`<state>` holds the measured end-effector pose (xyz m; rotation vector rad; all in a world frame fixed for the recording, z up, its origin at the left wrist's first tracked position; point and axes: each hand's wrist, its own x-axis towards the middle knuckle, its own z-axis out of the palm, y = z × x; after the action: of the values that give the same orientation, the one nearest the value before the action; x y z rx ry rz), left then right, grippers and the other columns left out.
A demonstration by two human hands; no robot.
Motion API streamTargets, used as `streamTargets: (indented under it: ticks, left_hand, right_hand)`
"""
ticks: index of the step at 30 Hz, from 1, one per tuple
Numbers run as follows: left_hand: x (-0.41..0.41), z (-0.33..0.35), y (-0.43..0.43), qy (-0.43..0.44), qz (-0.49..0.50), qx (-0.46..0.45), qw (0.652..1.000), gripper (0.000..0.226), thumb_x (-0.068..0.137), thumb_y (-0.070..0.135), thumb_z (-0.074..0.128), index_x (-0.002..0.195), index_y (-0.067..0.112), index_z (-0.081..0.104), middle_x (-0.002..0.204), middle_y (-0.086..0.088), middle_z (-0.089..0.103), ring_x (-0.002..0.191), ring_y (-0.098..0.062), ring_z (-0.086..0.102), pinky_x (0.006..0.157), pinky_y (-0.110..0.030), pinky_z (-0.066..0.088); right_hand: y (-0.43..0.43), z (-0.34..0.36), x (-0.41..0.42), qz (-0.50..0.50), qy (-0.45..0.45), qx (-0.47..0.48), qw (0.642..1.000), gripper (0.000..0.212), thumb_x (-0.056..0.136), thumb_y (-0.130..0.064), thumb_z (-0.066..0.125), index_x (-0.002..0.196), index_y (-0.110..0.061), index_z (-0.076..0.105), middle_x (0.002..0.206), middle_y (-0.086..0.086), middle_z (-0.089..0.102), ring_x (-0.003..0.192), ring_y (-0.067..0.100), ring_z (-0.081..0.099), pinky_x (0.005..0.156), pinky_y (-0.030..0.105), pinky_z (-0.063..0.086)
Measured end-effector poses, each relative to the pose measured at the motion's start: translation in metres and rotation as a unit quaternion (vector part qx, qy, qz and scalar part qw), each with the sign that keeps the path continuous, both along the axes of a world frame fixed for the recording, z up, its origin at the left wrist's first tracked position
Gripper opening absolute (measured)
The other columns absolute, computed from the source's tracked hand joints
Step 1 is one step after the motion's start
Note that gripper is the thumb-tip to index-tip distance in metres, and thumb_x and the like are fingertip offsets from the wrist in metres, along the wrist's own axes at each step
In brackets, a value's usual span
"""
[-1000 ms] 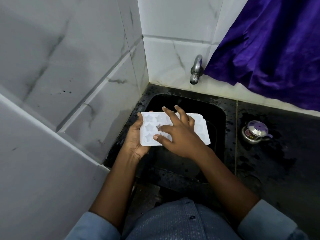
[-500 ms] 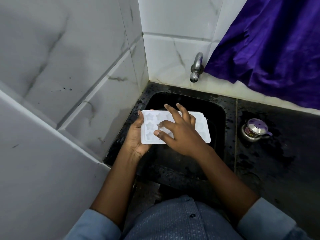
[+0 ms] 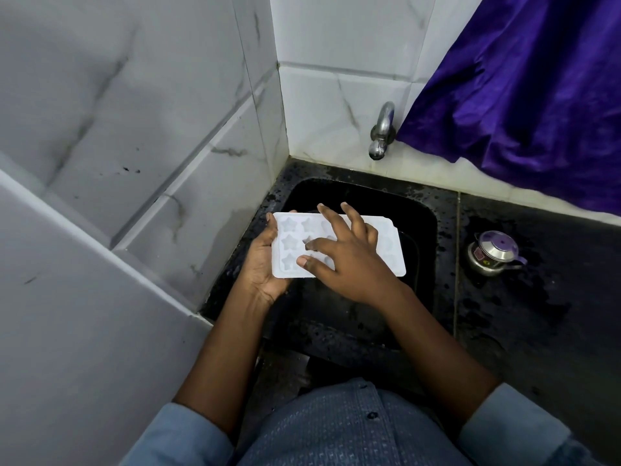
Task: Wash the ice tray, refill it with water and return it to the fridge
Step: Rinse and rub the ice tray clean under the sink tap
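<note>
A white ice tray [image 3: 289, 243] with star-shaped cells is held level above the black sink [image 3: 416, 223]. My left hand [image 3: 260, 264] grips its left end, thumb on the rim and fingers underneath. My right hand [image 3: 349, 260] lies on top of the tray, fingers spread, with the index fingertip bent into a middle cell. It covers most of the tray's middle. The metal tap [image 3: 381, 136] on the back wall is above the sink, and no water is running from it.
White marble-pattern tiled walls close in on the left and behind. A purple curtain [image 3: 524, 89] hangs at the back right. A small steel kettle with a purple lid [image 3: 494, 252] stands on the wet black counter [image 3: 537, 314] right of the sink.
My right hand's fingers have shifted slightly over the tray's cells, rubbing them. The tray and my left hand stay in about the same place.
</note>
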<state>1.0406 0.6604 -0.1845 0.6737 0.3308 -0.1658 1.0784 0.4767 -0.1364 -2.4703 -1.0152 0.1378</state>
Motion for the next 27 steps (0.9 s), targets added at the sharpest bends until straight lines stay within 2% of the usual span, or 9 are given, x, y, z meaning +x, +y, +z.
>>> streamTargets:
  ticks: [3,5,9,12,14,16,20,23,27]
  left_hand:
    - [-0.001,0.0,-0.001,-0.004,0.005,-0.006,1.0,0.088,0.1,0.064,0.051,0.163,0.007,0.029,0.162,-0.027,0.038,0.149,-0.048,0.037,0.115,-0.069,0.034]
    - [-0.001,0.001,-0.003,0.0,0.009,-0.007,1.0,0.086,0.101,0.063,0.05,0.162,0.006,0.032,0.162,-0.027,0.04,0.144,-0.047,0.043,0.113,-0.067,0.038]
    - [-0.001,0.004,-0.002,-0.006,0.01,-0.006,1.0,0.101,0.088,0.06,0.074,0.163,0.009,0.03,0.162,-0.025,0.04,0.151,-0.048,0.033,0.119,-0.071,0.025]
    - [-0.003,0.006,-0.002,-0.007,0.008,-0.012,1.0,0.1,0.089,0.06,0.071,0.164,0.008,0.028,0.163,-0.026,0.038,0.153,-0.048,0.03,0.121,-0.071,0.02]
    - [-0.003,0.006,-0.001,0.003,0.013,-0.02,1.0,0.096,0.092,0.06,0.066,0.164,0.008,0.028,0.162,-0.026,0.04,0.152,-0.048,0.032,0.12,-0.071,0.023]
    - [-0.003,0.011,-0.003,0.013,0.023,-0.015,1.0,0.088,0.098,0.06,0.057,0.163,0.008,0.029,0.16,-0.026,0.043,0.149,-0.047,0.038,0.117,-0.069,0.031]
    - [-0.005,0.022,-0.007,0.022,0.041,0.002,0.999,0.076,0.105,0.058,0.046,0.161,0.007,0.037,0.153,-0.026,0.052,0.131,-0.044,0.06,0.101,-0.061,0.052]
    - [-0.006,0.024,-0.006,0.011,0.03,-0.018,0.999,0.079,0.103,0.057,0.05,0.163,0.009,0.032,0.157,-0.025,0.048,0.144,-0.046,0.046,0.108,-0.066,0.045]
    - [-0.005,0.027,-0.005,0.005,0.03,-0.017,0.999,0.078,0.102,0.057,0.051,0.162,0.008,0.034,0.154,-0.024,0.052,0.136,-0.045,0.056,0.1,-0.063,0.054]
  right_hand:
    - [0.0,0.0,0.0,-0.007,-0.02,0.045,0.999,0.055,0.094,-0.074,0.037,0.117,-0.039,0.073,0.172,-0.007,0.016,0.159,0.025,-0.006,0.12,0.053,0.008]
    - [0.001,0.0,0.001,-0.009,-0.022,0.036,0.999,0.054,0.095,-0.074,0.037,0.117,-0.039,0.072,0.172,-0.006,0.015,0.158,0.026,-0.006,0.119,0.054,0.008]
    - [0.001,0.001,0.001,0.008,-0.011,-0.016,1.0,0.053,0.098,-0.071,0.041,0.13,-0.038,0.067,0.173,-0.006,0.007,0.158,0.025,-0.013,0.12,0.054,0.005]
    - [-0.002,0.0,0.002,0.006,-0.027,0.038,0.999,0.05,0.097,-0.069,0.042,0.116,-0.036,0.074,0.172,-0.007,0.017,0.159,0.025,-0.004,0.119,0.054,0.009]
    - [-0.004,-0.001,0.005,-0.012,-0.038,0.072,0.997,0.046,0.096,-0.068,0.043,0.104,-0.035,0.074,0.17,-0.007,0.023,0.158,0.025,0.001,0.118,0.053,0.012]
    - [-0.007,0.001,0.008,-0.028,-0.045,0.069,0.996,0.046,0.096,-0.069,0.042,0.101,-0.034,0.071,0.169,-0.007,0.024,0.158,0.025,0.002,0.117,0.053,0.012]
    - [-0.017,0.002,0.01,-0.04,-0.027,0.013,0.999,0.057,0.094,-0.076,0.031,0.112,-0.038,0.069,0.172,-0.006,0.016,0.158,0.024,-0.005,0.119,0.053,0.007]
    - [-0.021,0.0,0.007,-0.043,-0.008,-0.02,0.999,0.062,0.093,-0.079,0.028,0.127,-0.042,0.065,0.173,-0.006,0.007,0.158,0.025,-0.011,0.12,0.053,0.004]
    - [-0.023,0.001,0.006,-0.041,-0.004,-0.031,0.999,0.055,0.097,-0.076,0.036,0.133,-0.043,0.062,0.174,-0.006,0.004,0.158,0.025,-0.013,0.12,0.053,0.004]
